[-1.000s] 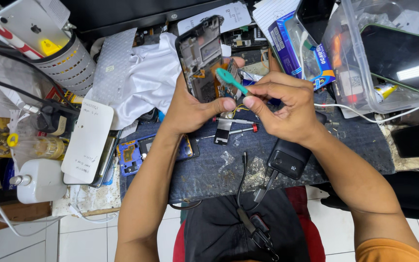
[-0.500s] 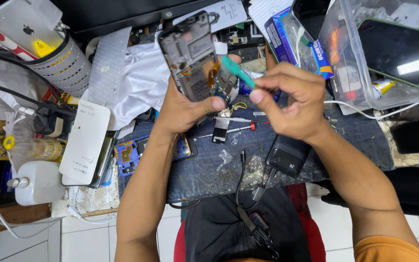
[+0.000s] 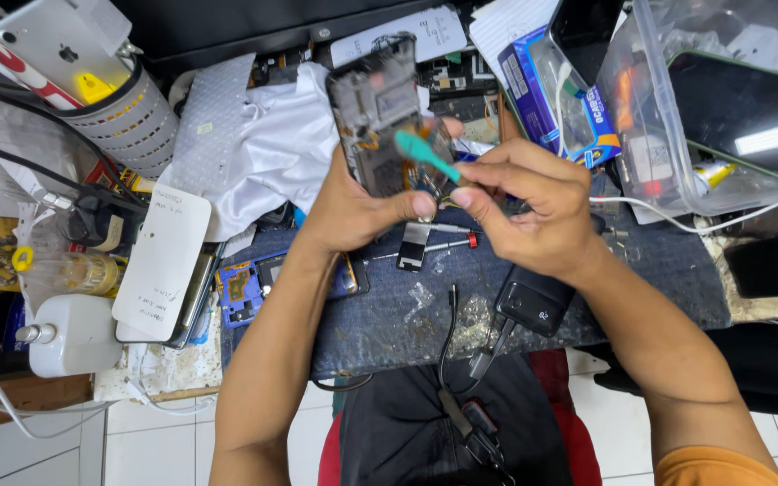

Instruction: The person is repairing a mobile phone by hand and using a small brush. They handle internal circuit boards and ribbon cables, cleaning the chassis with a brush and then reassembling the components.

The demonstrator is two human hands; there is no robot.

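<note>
My left hand grips an opened phone body, held upright above the work mat with its inner parts facing me. My right hand pinches a thin teal plastic pry tool, whose tip lies against the phone's lower right edge. Both thumbs meet just under the phone. On the dark blue mat below the hands lie a small grey metal part and a red-tipped screwdriver.
A black power bank with a cable sits on the mat. At left stand a white bottle, a white tablet-like slab and a mesh holder. A clear plastic box and blue packets fill the right.
Both hands have lifted the phone higher and tilted it more upright. The teal tool has shifted with them and now points up-left along the phone's lower edge.
</note>
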